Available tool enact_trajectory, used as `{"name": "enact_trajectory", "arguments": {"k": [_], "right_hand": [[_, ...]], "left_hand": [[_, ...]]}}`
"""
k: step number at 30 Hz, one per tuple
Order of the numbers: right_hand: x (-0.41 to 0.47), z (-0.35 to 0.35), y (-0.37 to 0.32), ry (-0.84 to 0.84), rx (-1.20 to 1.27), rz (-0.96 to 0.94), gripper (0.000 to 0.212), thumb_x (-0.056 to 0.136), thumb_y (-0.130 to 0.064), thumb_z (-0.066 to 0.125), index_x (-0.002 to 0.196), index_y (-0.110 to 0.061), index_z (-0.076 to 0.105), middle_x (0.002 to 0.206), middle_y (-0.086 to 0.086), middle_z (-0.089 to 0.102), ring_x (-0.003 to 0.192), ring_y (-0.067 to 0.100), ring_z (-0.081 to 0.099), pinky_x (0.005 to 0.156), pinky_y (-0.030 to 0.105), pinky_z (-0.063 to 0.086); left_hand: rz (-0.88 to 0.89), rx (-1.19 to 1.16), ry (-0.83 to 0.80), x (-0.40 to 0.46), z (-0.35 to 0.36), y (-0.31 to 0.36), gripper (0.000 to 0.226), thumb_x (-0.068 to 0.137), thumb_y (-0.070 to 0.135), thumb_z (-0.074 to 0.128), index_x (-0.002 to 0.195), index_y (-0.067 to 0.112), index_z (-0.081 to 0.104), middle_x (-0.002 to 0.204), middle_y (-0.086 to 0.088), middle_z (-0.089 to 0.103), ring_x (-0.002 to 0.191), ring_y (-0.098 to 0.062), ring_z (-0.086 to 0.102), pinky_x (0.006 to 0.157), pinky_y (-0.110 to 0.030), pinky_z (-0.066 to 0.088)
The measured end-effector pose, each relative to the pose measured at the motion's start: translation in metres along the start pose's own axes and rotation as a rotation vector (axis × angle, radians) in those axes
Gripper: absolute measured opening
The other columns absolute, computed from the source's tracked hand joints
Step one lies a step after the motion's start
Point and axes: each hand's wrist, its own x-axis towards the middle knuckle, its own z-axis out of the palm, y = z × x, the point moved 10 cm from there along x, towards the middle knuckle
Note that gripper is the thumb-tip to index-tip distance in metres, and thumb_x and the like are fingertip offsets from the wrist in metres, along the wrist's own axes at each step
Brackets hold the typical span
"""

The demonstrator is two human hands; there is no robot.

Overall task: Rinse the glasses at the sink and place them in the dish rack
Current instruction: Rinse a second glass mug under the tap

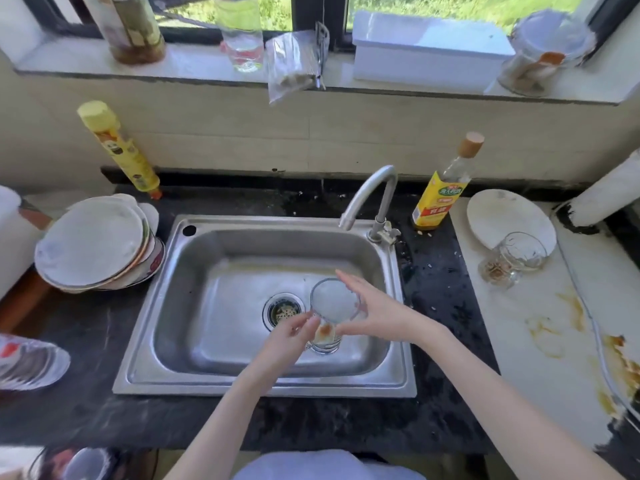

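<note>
two glasses show: one glass [330, 313] held over the sink [221, 348], just right of the drain [283, 311], with an orange-brown residue low on its wall, and a second glass [516, 259] lying tilted on the pale surface [540, 368] at right, touching one white plate [498, 216]. the left hand [289, 336] holds the first glass near its base with curled fingers; the right hand [372, 310] wraps its rim and side, fingers fairly straight along the top. one faucet [370, 195] arches over the basin, no water visible from it. one stack of plates [98, 249] sits left of the sink, on the dark surface [440, 299]. two bottles stand behind: a yellow bottle [119, 150] at left, leaning, and an oil bottle [445, 185] right of the faucet. brown stains [554, 334] mark the pale surface. on the windowsill [194, 64] are two jars, one clear bottle, one bag and one white box. nothing stands between the held glass and the spout.
</note>
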Motion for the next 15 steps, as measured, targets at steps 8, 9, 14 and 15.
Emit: {"name": "enact_trajectory", "arguments": {"k": [8, 9, 14, 15], "right_hand": [[0.024, -0.12, 0.066, 0.638, -0.063, 0.221, 0.043, 0.096, -0.022, 0.047, 0.137, -0.012, 0.042, 0.141, 0.009, 0.046, 0.129, 0.024, 0.042, 0.103, 0.036, 0.036], [0.033, -0.13, 0.066, 0.643, -0.076, 0.218, 0.046, 0.096, -0.02, 0.046, 0.14, -0.01, 0.037, 0.145, 0.01, 0.039, 0.134, 0.024, 0.036, 0.107, 0.036, 0.032], [0.079, -0.141, 0.078, 0.551, -0.133, 0.209, 0.048, 0.092, -0.014, 0.045, 0.139, -0.014, 0.036, 0.137, 0.006, 0.044, 0.129, 0.027, 0.041, 0.102, 0.038, 0.037], [0.078, -0.14, 0.079, 0.585, -0.103, 0.209, 0.046, 0.092, -0.015, 0.044, 0.138, -0.015, 0.038, 0.133, 0.006, 0.047, 0.124, 0.026, 0.044, 0.098, 0.037, 0.04]], "left_hand": [[-0.044, -0.011, -0.002, 0.037, -0.004, -0.003, 0.014, 0.094, 0.037, 0.048, 0.097, 0.038, 0.061, 0.101, 0.013, 0.067, 0.098, 0.0, 0.058, 0.099, -0.033, 0.043], [-0.05, -0.006, -0.002, 0.043, -0.004, -0.003, 0.014, 0.094, 0.038, 0.048, 0.098, 0.038, 0.062, 0.102, 0.013, 0.067, 0.099, -0.001, 0.058, 0.099, -0.033, 0.043], [-0.089, -0.036, 0.001, 0.067, -0.008, -0.001, 0.015, 0.095, 0.033, 0.048, 0.097, 0.036, 0.062, 0.1, 0.014, 0.067, 0.094, 0.004, 0.058, 0.095, -0.027, 0.041], [-0.101, -0.047, 0.005, 0.07, -0.008, -0.002, 0.015, 0.095, 0.032, 0.048, 0.098, 0.034, 0.062, 0.099, 0.013, 0.067, 0.093, 0.004, 0.057, 0.093, -0.026, 0.041]]}}
